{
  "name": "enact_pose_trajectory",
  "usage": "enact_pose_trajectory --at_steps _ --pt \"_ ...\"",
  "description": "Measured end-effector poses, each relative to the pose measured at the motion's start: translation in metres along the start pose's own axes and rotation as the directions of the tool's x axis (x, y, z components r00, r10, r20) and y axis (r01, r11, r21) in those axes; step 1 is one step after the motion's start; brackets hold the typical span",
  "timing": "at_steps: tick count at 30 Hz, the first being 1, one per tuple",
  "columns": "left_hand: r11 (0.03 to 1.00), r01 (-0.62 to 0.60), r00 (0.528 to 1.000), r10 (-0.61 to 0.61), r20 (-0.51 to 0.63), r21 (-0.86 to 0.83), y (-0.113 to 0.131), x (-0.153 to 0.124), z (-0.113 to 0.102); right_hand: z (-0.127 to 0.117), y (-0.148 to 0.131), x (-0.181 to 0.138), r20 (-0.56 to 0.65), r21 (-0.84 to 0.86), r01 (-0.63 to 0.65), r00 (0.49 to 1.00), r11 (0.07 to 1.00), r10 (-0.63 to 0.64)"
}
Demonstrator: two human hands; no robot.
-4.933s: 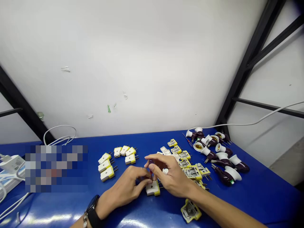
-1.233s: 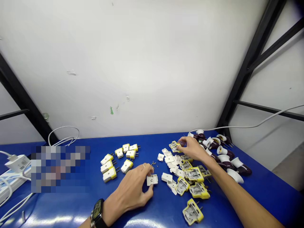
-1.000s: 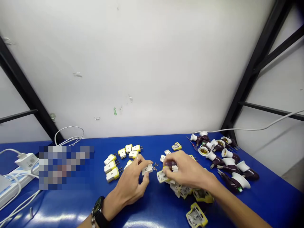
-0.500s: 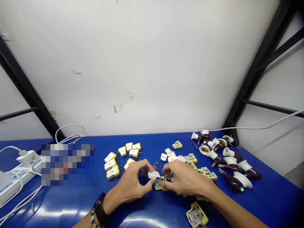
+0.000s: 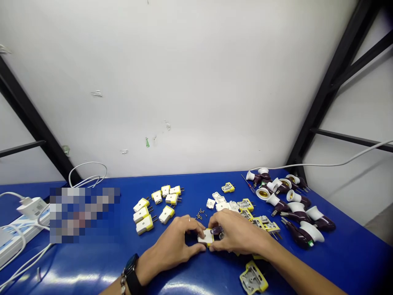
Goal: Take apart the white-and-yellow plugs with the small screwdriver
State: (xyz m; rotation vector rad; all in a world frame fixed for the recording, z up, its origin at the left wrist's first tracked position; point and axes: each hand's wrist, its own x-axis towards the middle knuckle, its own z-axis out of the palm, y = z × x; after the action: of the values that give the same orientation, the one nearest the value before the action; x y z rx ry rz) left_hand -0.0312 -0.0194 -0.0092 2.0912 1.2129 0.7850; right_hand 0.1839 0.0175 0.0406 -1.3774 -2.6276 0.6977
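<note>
Both hands meet low in the middle of the blue table (image 5: 344,254). Between them sits a white-and-yellow plug (image 5: 206,237) with its white cover on top. My left hand (image 5: 176,245), with a watch on the wrist, pinches the plug's left side. My right hand (image 5: 238,234) grips its right side and also holds a dark-handled tool I cannot make out (image 5: 215,230). Small loose screws (image 5: 200,213) lie just beyond the hands.
Several closed white-and-yellow plugs (image 5: 144,214) lie to the left. Open plug halves (image 5: 245,205) and white covers lie right of centre, one yellow half (image 5: 253,280) near the front edge. Maroon-and-white lamp sockets (image 5: 294,209) sit at the far right. A power strip with cables (image 5: 21,221) lies at the left edge.
My right hand fetched a yellow plug base from the far pile and brought it to the middle. My left hand brought a white cover onto it. Both hands now press the parts together.
</note>
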Motion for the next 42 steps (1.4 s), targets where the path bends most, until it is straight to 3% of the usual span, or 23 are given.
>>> enact_pose_trajectory --at_steps 14,17,20,25,28,30,33,36,39,42 --pt "0.987 -0.053 0.998 0.057 -0.022 0.151 0.005 -0.001 -0.002 0.006 0.006 0.001 -0.030 0.041 0.027 0.999 0.999 -0.026" --pt "0.979 -0.005 0.991 0.031 -0.128 0.202 -0.001 0.002 -0.006 -0.003 0.003 -0.001 -0.138 0.130 0.091 0.988 0.987 -0.073" --pt "0.939 0.070 0.981 -0.004 -0.192 0.337 -0.011 0.008 -0.008 -0.013 -0.001 0.000 -0.316 0.226 0.172 0.944 0.959 -0.095" --pt "0.885 0.114 0.990 -0.061 -0.131 0.452 -0.017 0.018 -0.006 -0.019 -0.005 0.004 -0.545 0.365 0.289 0.837 0.885 -0.049" --pt "0.878 0.097 0.993 -0.055 -0.103 0.469 -0.016 0.020 -0.005 -0.017 -0.004 0.006 -0.605 0.391 0.323 0.796 0.862 -0.024" --pt "0.884 0.080 0.994 -0.035 -0.105 0.461 -0.015 0.019 -0.004 -0.015 -0.003 0.007 -0.607 0.472 0.334 0.794 0.816 0.026" --pt "0.946 0.075 0.987 -0.026 -0.156 0.316 -0.013 0.016 -0.002 -0.013 -0.003 0.008 -0.579 0.646 0.380 0.809 0.662 0.100" --pt "0.997 0.056 0.973 -0.064 -0.221 -0.044 -0.008 0.014 0.000 -0.012 -0.005 0.010 -0.558 0.732 0.416 0.820 0.539 0.125" --pt "0.934 0.028 0.958 -0.126 -0.256 -0.355 -0.003 0.015 0.002 -0.012 -0.006 0.012 -0.559 0.759 0.431 0.815 0.488 0.149" --pt "0.874 0.042 0.947 -0.189 -0.260 -0.484 -0.002 0.017 0.002 -0.012 -0.006 0.012 -0.568 0.767 0.442 0.805 0.464 0.172"
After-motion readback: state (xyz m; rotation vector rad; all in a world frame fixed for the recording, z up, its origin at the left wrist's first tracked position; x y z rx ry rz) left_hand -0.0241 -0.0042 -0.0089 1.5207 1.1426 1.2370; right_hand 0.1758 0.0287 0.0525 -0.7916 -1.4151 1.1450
